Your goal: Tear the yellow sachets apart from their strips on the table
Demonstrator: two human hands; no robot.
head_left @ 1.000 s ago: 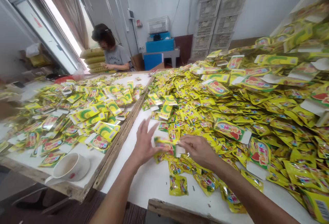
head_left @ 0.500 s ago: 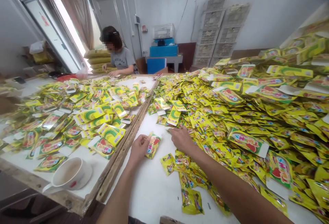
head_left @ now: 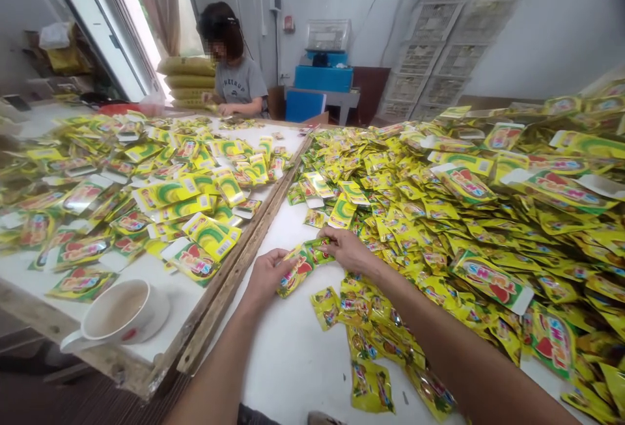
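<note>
My left hand [head_left: 266, 276] is closed on a small stack of yellow sachets [head_left: 294, 273] held just above the white table [head_left: 288, 360]. My right hand [head_left: 347, 249] pinches another yellow sachet [head_left: 319, 249] and holds it against the top of that stack. A huge heap of the same yellow packets [head_left: 463, 204] covers the table to the right of both hands. A short trail of loose sachets [head_left: 364, 340] lies under my right forearm.
A second table [head_left: 146, 301] on the left carries more yellow packets [head_left: 146, 178] and a white cup on a saucer [head_left: 114, 314] near its front edge. A wooden rail [head_left: 239, 262] divides the tables. Another person [head_left: 234, 73] sits at the far end. Crates [head_left: 439, 41] stack against the wall.
My left hand went from flat and open to gripping a stack of sachets. My right hand reached to the heap, picked one sachet and brought it to the stack. The view tilted down.
</note>
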